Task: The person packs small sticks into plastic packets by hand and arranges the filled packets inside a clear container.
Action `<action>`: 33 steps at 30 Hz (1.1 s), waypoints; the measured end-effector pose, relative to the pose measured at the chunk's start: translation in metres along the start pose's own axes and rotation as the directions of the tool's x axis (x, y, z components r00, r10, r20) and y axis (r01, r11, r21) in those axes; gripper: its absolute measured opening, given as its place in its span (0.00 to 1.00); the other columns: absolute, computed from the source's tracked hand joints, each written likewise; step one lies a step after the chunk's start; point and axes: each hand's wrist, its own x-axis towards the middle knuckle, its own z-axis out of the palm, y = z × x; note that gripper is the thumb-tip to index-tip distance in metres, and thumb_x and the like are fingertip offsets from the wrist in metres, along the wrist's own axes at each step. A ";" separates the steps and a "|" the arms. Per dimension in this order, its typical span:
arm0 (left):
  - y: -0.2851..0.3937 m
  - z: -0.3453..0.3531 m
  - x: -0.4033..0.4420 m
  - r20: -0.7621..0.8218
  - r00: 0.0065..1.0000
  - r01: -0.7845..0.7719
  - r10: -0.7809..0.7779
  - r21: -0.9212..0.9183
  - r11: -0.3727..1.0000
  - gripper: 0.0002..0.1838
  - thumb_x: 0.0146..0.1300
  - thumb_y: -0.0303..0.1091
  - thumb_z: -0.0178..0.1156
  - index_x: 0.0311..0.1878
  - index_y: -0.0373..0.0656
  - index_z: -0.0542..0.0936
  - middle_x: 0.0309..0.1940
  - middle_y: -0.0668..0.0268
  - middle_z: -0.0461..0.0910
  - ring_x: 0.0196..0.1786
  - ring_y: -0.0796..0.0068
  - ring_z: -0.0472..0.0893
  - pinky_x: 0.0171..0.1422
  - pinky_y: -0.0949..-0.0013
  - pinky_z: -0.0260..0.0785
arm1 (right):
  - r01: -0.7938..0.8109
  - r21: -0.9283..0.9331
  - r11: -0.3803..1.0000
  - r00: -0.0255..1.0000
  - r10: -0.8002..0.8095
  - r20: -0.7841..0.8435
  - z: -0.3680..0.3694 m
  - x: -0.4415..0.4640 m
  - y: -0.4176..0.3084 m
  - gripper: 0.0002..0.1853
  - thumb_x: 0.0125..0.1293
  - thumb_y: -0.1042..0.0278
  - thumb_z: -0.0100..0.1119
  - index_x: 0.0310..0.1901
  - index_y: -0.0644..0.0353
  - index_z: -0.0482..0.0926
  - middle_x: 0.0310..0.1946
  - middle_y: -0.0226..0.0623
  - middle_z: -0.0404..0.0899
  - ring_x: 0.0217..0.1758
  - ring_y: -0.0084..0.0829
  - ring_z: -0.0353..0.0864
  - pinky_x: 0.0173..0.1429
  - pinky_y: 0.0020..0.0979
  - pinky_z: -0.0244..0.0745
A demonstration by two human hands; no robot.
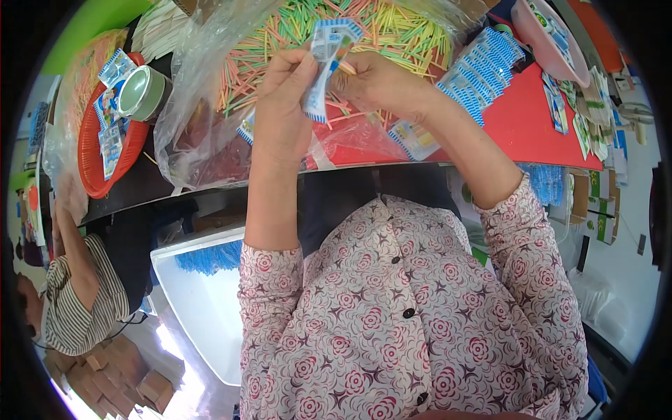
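My left hand (285, 77) pinches a small blue-and-white printed packet (318, 91) and holds it upright above the table's near edge. At the packet's right side is my right hand (374, 82), its fingers closed on a few short coloured sticks (346, 68). Whether the sticks' far ends are inside the packet, I cannot tell. Behind both hands spreads a big heap of thin pink, green and yellow sticks (406, 35) on clear plastic sheeting (199, 112). Another blue-and-white packet (416, 140) lies below my right wrist.
Overlapping blue-and-white packets (483, 70) lie to the right, near a pink basin (577, 63). On the left, a red basket (91, 154) holds packets and a green-and-white tin (143, 94). A white bin (185, 294) stands below the table. A person in a striped top (84, 301) sits at left.
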 end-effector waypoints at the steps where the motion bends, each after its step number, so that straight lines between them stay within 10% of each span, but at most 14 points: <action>1: -0.001 0.000 -0.003 -0.058 0.998 -0.038 0.039 0.013 0.999 0.04 0.66 0.26 0.57 0.42 0.40 0.76 0.42 0.66 0.79 0.40 0.80 0.76 0.48 0.74 0.69 | 0.018 -0.106 0.994 1.000 -0.021 -0.024 -0.001 0.000 0.000 0.12 0.70 0.61 0.49 0.37 0.61 0.75 0.25 0.25 0.74 0.23 0.15 0.67 0.24 0.21 0.57; 6: -0.002 -0.016 -0.021 -0.136 0.976 -0.141 0.170 0.203 0.969 0.04 0.62 0.24 0.60 0.40 0.40 0.79 0.44 0.67 0.78 0.43 0.79 0.76 0.50 0.74 0.68 | 0.070 0.016 0.997 0.978 -0.066 -0.196 -0.017 -0.005 -0.009 0.15 0.73 0.57 0.46 0.37 0.61 0.75 0.31 0.32 0.79 0.30 0.17 0.73 0.31 0.22 0.68; 9: -0.010 -0.023 -0.026 -0.124 0.972 -0.168 0.198 0.214 0.962 0.04 0.62 0.23 0.61 0.40 0.40 0.79 0.46 0.66 0.77 0.46 0.78 0.76 0.53 0.74 0.67 | 0.309 0.692 0.652 0.946 -0.136 -0.294 -0.022 -0.012 -0.019 0.16 0.76 0.55 0.38 0.37 0.56 0.72 0.40 0.43 0.80 0.47 0.35 0.78 0.59 0.38 0.68; 18: -0.025 -0.017 -0.034 -0.132 0.974 -0.170 0.182 0.095 0.981 0.06 0.59 0.22 0.62 0.40 0.39 0.80 0.50 0.64 0.76 0.52 0.75 0.74 0.60 0.71 0.65 | 0.420 0.807 0.415 0.908 -0.186 -0.376 0.011 -0.011 -0.056 0.21 0.77 0.51 0.33 0.34 0.57 0.69 0.43 0.47 0.79 0.47 0.35 0.78 0.60 0.37 0.68; 33: -0.030 0.001 -0.040 -0.111 0.987 -0.124 0.114 -0.088 0.988 0.04 0.60 0.22 0.61 0.38 0.40 0.80 0.51 0.64 0.76 0.52 0.75 0.75 0.59 0.70 0.68 | 0.507 0.358 0.784 0.798 -0.268 -0.540 0.040 -0.009 -0.050 0.19 0.74 0.52 0.42 0.36 0.61 0.73 0.42 0.41 0.81 0.38 0.21 0.77 0.43 0.25 0.75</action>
